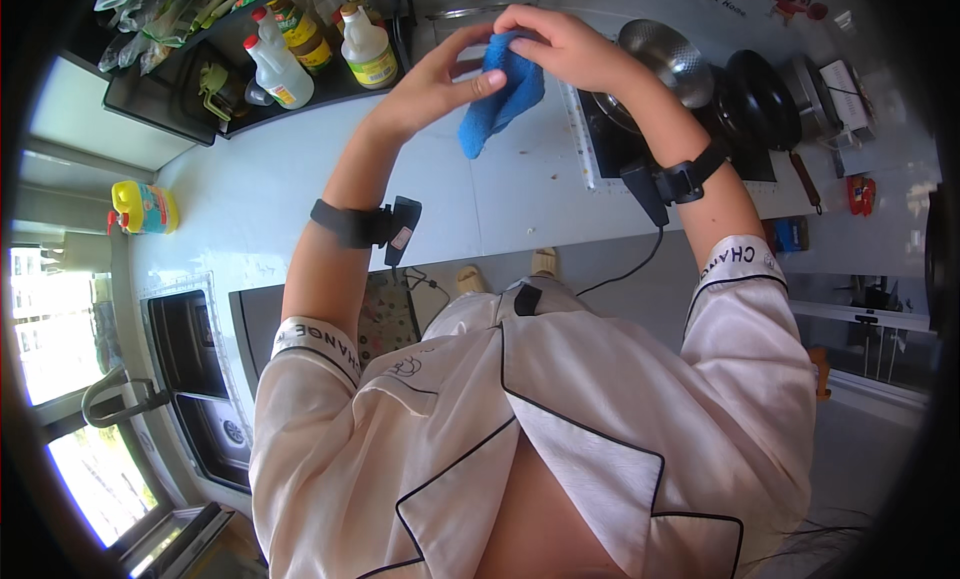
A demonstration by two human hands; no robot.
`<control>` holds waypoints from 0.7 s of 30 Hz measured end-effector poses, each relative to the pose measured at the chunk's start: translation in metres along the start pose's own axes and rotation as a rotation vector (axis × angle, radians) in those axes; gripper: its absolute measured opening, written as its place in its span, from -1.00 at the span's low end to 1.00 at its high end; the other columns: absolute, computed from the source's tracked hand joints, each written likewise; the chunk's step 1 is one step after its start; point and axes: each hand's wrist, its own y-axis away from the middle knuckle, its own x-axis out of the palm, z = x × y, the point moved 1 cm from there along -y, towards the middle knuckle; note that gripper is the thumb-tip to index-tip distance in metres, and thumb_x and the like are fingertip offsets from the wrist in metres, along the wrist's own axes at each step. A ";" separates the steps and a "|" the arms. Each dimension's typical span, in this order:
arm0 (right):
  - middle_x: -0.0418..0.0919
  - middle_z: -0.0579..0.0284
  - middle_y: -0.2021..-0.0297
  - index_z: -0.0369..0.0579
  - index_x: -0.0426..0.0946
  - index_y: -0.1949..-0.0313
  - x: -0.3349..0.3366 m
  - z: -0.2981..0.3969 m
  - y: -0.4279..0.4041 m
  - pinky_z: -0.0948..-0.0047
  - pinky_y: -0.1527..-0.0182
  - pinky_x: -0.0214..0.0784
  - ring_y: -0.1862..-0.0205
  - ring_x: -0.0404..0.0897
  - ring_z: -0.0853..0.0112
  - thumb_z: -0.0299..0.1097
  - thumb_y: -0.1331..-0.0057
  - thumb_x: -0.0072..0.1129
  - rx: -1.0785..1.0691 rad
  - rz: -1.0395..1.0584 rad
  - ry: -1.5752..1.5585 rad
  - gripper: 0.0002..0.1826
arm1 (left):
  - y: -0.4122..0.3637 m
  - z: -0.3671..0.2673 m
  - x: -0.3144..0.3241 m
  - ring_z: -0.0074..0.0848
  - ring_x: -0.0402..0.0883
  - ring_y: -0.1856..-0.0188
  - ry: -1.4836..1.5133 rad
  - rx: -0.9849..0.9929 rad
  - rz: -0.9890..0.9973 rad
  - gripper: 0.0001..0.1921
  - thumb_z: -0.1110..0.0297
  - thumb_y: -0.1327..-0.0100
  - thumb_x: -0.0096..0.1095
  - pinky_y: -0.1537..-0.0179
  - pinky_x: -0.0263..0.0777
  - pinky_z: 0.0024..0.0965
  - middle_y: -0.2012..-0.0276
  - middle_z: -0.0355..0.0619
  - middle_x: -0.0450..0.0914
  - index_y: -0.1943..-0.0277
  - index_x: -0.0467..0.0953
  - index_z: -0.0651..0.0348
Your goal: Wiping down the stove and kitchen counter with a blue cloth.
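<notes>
A folded blue cloth (pixel 514 91) hangs between my two hands above the white countertop (pixel 435 181), its pointed lower end dangling free. My left hand (pixel 446 80) pinches its left side, the thumb lying across the front. From the upper right, my right hand (pixel 562 46) grips the top of the cloth with thumb and bent fingers. Small crumbs lie on the counter below. Both forearms wear black straps with small black devices attached.
Bottles (pixel 281 72) stand on a black shelf at the upper left. A metal colander (pixel 664 61) and black pans (pixel 761 102) are by the cooktop at the right. A yellow jug (pixel 146 207) and a sink (pixel 199 376) are at the left. A cable (pixel 626 273) hangs near my right arm.
</notes>
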 end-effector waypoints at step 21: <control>0.61 0.02 0.03 -0.15 0.50 -0.13 0.022 -0.047 0.047 0.23 -0.16 0.47 -0.01 0.60 0.23 -0.10 -0.33 0.29 0.346 0.299 -0.423 -0.51 | 0.006 -0.004 0.006 -0.54 0.54 -0.02 0.057 -0.241 -0.028 -0.66 0.52 -0.40 0.10 -0.07 0.42 -0.48 0.03 -0.17 0.59 -0.22 0.43 0.22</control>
